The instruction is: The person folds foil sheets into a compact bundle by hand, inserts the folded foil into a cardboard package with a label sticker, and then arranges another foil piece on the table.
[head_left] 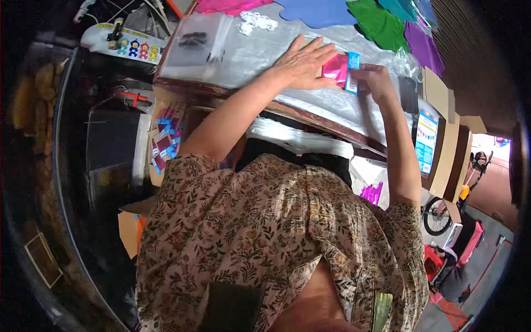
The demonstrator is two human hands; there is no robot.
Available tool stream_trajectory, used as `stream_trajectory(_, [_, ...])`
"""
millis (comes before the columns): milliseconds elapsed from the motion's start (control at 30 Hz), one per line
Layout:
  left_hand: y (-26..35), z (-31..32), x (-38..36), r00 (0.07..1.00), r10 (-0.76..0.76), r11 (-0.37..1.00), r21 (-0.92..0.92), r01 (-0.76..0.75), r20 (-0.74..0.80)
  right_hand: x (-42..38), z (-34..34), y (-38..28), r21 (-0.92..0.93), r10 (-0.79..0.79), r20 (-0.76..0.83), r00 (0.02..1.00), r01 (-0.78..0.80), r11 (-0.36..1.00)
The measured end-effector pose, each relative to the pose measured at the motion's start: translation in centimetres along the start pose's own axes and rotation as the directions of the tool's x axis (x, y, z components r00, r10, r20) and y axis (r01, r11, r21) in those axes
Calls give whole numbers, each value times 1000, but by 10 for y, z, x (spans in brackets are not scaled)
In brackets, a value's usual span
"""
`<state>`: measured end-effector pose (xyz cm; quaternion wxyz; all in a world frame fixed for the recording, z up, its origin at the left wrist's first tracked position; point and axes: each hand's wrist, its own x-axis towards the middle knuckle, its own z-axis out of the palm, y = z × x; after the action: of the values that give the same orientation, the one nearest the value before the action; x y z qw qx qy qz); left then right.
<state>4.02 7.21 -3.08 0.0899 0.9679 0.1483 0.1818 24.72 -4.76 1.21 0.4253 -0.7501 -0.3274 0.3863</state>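
Note:
A small packet with shiny pink contents (335, 68) and a blue-and-white header card (352, 65) lies on the silver-covered table (254, 58). My left hand (306, 65) is spread flat with its fingers apart, its edge against the packet's left side. At the card's right edge, my right hand (375, 82) has thumb and fingers closed on it. Left of my hands lies a pile of clear plastic bags (199, 47). Beyond them sits a small heap of white string-like pieces (257, 23).
Shiny sheets in blue (321, 12), green (379, 25) and purple (423, 47) lie along the far side. A box of packets (166, 135) is at lower left. Cardboard boxes (440, 94) stand right. A skateboard (124, 44) is at upper left, a bicycle wheel (437, 214) at right.

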Motion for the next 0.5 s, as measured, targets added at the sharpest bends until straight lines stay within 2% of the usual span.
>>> stream_trajectory(33, [-2,-2,-2,1000,-4,1000,7,4,-4,-3,-1,-4,5,56,25,998,-56,998])
stream_trajectory(133, [-13,-18,-7,961,-117,922,-386,11,-251,-15,-4,1,34,10,14,1000,-11,999])
stream_trajectory(200, [-39,-28,-30,858,-245,966,-194,173,-451,-20,-12,5,52,-15,5,1000,15,999])
stream_trajectory(267, [-61,-43,-53,780,-370,904,-1,428,-504,-26,-23,14,62,-13,-5,1000,13,998])
stream_trajectory(300, [-71,-45,-62,783,-369,904,3,428,-501,-30,-28,20,70,-8,-9,1000,9,998])
stream_trajectory(367, [-87,-46,-74,758,-295,856,192,481,-582,-37,-36,30,87,-6,-18,1000,8,996])
stream_trajectory(400, [-88,-45,-78,756,-293,853,197,483,-585,-38,-39,33,100,-9,-29,1000,12,995])
stream_trajectory(500, [-73,-50,-84,858,-289,917,134,375,-424,-46,-45,36,129,-19,-57,998,26,991])
